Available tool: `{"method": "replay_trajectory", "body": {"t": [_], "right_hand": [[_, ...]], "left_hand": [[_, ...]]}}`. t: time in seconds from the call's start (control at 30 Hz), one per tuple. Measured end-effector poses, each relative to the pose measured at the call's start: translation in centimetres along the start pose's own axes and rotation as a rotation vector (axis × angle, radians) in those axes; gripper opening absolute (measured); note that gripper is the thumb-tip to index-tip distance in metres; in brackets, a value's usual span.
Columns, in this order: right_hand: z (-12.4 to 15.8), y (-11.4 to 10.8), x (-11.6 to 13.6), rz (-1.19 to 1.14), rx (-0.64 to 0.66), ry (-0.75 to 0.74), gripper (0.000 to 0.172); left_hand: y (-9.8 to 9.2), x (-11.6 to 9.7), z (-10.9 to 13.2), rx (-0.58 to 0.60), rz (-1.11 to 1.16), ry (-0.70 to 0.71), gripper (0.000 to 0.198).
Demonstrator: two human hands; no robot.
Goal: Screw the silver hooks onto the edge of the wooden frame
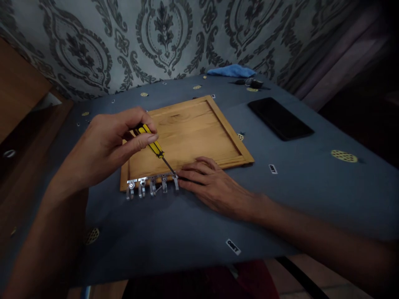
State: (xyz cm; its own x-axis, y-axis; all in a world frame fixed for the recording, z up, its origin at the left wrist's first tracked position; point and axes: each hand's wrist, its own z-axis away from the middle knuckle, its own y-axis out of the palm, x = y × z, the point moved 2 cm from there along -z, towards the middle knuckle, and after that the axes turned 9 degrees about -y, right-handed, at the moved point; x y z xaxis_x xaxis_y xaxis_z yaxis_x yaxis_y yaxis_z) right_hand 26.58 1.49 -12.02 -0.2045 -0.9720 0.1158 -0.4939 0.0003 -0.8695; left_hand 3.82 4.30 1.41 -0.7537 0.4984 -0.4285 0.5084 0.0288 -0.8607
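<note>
My left hand is closed around the handle of a yellow-and-black screwdriver, thumb and fingers pinching it. The shaft slants down to the right, its tip at the right end of a metal hook rail. This rail has several silver hooks and lies along the near edge of a framed wooden board. My right hand rests with fingers stretched out over the board's near edge, beside the rail's right end. Its fingertips hide the spot just right of the screwdriver tip.
A black phone-like slab lies right of the board on the blue patterned tablecloth. Farther back are a blue cloth and a dark object I cannot make out. Patterned wallpaper borders the table's far side; wooden furniture stands at the left.
</note>
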Motion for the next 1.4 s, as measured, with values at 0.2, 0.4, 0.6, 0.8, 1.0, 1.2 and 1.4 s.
{"method": "replay_trajectory", "body": {"t": [0.2, 0.4, 0.6, 0.8, 1.0, 1.2, 1.4], "right_hand": [[0.0, 0.1, 0.1, 0.001, 0.017, 0.02, 0.037], [-0.2, 0.1, 0.1, 0.018, 0.025, 0.001, 0.038], [-0.4, -0.2, 0.1, 0.04, 0.059, 0.021, 0.037], [-0.2, 0.1, -0.1, 0.049, 0.04, -0.001, 0.036], [-0.1, 0.3, -0.5, 0.019, 0.039, -0.001, 0.037], [-0.3, -0.3, -0.6, -0.076, 0.083, 0.011, 0.042], [-0.3, -0.1, -0.5, -0.029, 0.088, 0.01, 0.043]], "left_hand": [[0.0, -0.6, 0.4, -0.005, -0.099, 0.013, 0.022], [0.0, -1.0, 0.4, -0.011, -0.142, 0.032, 0.024], [0.1, -1.0, 0.3, -0.005, -0.134, 0.03, 0.022], [0.1, -1.4, 0.2, 0.003, -0.159, 0.062, 0.019], [0.3, -1.5, 0.2, 0.014, -0.169, 0.073, 0.017], [0.4, -1.3, 0.1, 0.006, -0.149, 0.086, 0.016], [0.3, -1.3, 0.1, 0.005, -0.143, 0.05, 0.014]]}}
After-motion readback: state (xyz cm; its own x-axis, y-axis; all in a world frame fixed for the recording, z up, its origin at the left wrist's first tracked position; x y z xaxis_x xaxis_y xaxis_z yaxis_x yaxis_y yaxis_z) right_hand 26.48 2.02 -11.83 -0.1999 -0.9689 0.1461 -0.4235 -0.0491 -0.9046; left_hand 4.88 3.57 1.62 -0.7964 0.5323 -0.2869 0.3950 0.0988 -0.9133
